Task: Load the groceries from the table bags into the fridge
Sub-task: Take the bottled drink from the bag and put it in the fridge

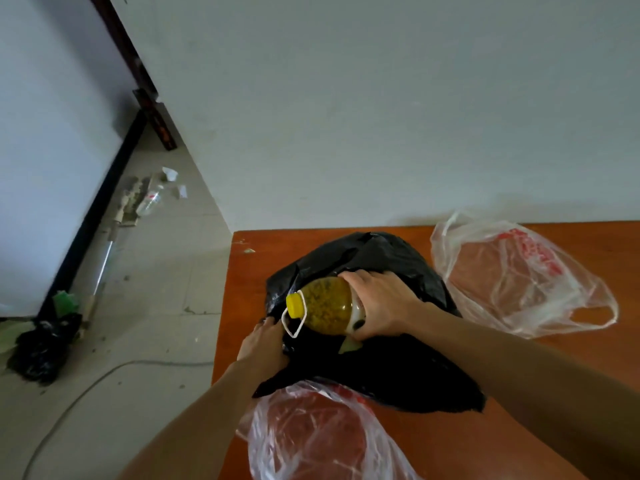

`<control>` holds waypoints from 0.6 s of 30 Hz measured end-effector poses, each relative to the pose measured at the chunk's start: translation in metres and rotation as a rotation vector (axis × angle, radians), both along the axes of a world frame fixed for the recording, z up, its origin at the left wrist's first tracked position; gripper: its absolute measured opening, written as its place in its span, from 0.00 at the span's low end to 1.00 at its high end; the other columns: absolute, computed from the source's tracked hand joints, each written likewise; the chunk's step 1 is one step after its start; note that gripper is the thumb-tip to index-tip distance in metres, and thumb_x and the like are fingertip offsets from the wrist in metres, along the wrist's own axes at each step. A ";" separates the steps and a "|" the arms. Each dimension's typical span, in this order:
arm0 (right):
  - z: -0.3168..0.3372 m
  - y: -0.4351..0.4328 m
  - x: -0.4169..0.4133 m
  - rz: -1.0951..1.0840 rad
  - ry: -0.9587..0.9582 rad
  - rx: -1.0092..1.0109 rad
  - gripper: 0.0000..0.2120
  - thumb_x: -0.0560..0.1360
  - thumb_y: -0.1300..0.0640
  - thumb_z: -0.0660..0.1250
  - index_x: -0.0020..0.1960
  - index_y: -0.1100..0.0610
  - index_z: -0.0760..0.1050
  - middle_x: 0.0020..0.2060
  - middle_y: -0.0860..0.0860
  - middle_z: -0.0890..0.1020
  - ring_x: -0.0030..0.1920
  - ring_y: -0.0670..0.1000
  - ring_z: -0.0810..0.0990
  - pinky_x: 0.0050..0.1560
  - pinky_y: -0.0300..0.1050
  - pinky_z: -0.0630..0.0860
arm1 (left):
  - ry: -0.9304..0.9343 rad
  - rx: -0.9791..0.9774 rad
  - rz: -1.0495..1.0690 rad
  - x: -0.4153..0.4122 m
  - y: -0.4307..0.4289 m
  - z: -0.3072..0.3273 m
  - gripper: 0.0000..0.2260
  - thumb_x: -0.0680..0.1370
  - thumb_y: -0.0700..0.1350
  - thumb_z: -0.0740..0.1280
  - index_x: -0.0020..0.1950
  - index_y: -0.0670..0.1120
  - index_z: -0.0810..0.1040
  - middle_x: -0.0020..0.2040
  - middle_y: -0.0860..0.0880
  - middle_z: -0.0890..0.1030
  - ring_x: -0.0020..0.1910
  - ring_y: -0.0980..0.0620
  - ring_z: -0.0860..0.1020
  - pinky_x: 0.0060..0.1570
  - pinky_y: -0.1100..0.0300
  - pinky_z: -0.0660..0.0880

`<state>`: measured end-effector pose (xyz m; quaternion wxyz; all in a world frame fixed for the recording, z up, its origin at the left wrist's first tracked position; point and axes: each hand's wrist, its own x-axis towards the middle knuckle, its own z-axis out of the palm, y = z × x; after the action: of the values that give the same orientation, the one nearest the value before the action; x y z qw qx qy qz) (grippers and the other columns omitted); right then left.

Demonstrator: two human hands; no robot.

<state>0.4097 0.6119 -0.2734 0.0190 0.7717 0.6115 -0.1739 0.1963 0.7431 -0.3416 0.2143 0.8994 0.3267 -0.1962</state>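
Bottle in centre frame lay on its side, half out of the mouth of the black bag. Its yellow cap and white carry loop pointed toward the left of the picture. Of the two hands, the right hand was wrapped round the fat base end, fingers over the top and thumb underneath, probably because that was the end nearest the person inside the bag and gave the firmest hold on a heavy, oil-coloured load. The left hand, just below and left of the cap, had its fingers curled into the bag's edge and pinned the thin plastic against the worktop. This looked meant to keep the mouth open and stop the bag from dragging along as the bottle came free. Two clear bags with red print lay flat and slack, one at the upper right of the worktop and one at the bottom centre. Both touched or nearly touched the black bag, and their contents were too blurred to name. Beyond the worktop's left edge the floor carried a discarded plastic bottle at mid left and another dark bag lower down. No fridge was in view, so the carrying step was judged yet to come.
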 end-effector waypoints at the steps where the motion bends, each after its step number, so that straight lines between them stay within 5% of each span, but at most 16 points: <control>1: 0.005 -0.001 0.001 -0.023 0.004 0.039 0.51 0.58 0.28 0.68 0.73 0.51 0.57 0.64 0.49 0.73 0.62 0.54 0.74 0.62 0.51 0.68 | 0.026 -0.020 -0.020 0.004 0.001 0.007 0.24 0.71 0.45 0.69 0.66 0.49 0.70 0.59 0.48 0.74 0.59 0.44 0.75 0.54 0.52 0.75; 4: 0.018 -0.005 0.000 -0.093 0.038 0.125 0.51 0.57 0.25 0.68 0.71 0.50 0.59 0.62 0.47 0.74 0.61 0.51 0.74 0.63 0.51 0.65 | -0.012 -0.154 -0.012 0.014 0.004 0.032 0.23 0.67 0.50 0.64 0.61 0.50 0.73 0.53 0.47 0.79 0.52 0.44 0.78 0.48 0.51 0.75; 7: 0.023 -0.008 -0.006 -0.147 0.053 0.196 0.52 0.56 0.26 0.70 0.70 0.51 0.60 0.61 0.46 0.75 0.60 0.50 0.75 0.63 0.50 0.64 | -0.389 -0.314 0.444 0.028 0.009 0.058 0.09 0.73 0.44 0.62 0.46 0.44 0.80 0.41 0.44 0.82 0.40 0.44 0.79 0.37 0.52 0.75; 11: 0.024 -0.010 -0.011 -0.208 0.094 0.259 0.53 0.56 0.26 0.70 0.72 0.52 0.58 0.62 0.46 0.74 0.61 0.50 0.75 0.64 0.50 0.65 | -0.776 -0.132 0.742 0.040 0.017 0.086 0.13 0.78 0.39 0.57 0.43 0.49 0.80 0.41 0.50 0.81 0.42 0.48 0.79 0.38 0.56 0.74; 14: 0.025 -0.012 -0.015 -0.223 0.115 0.276 0.54 0.56 0.25 0.70 0.72 0.53 0.57 0.63 0.47 0.73 0.62 0.50 0.74 0.67 0.49 0.64 | -0.885 -0.137 0.660 0.055 0.010 0.111 0.11 0.80 0.44 0.57 0.49 0.48 0.79 0.43 0.54 0.80 0.45 0.53 0.79 0.42 0.59 0.76; 18: 0.023 -0.016 -0.021 -0.214 0.135 0.302 0.52 0.57 0.29 0.73 0.71 0.53 0.59 0.64 0.48 0.73 0.62 0.51 0.73 0.67 0.48 0.65 | -0.547 0.018 0.300 0.075 -0.004 0.124 0.18 0.79 0.63 0.54 0.52 0.54 0.78 0.46 0.57 0.78 0.46 0.55 0.76 0.47 0.56 0.74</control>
<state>0.3886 0.5962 -0.2502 -0.1568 0.8131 0.5448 -0.1324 0.2717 0.7391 -0.2174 0.3128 0.8623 0.3879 0.0899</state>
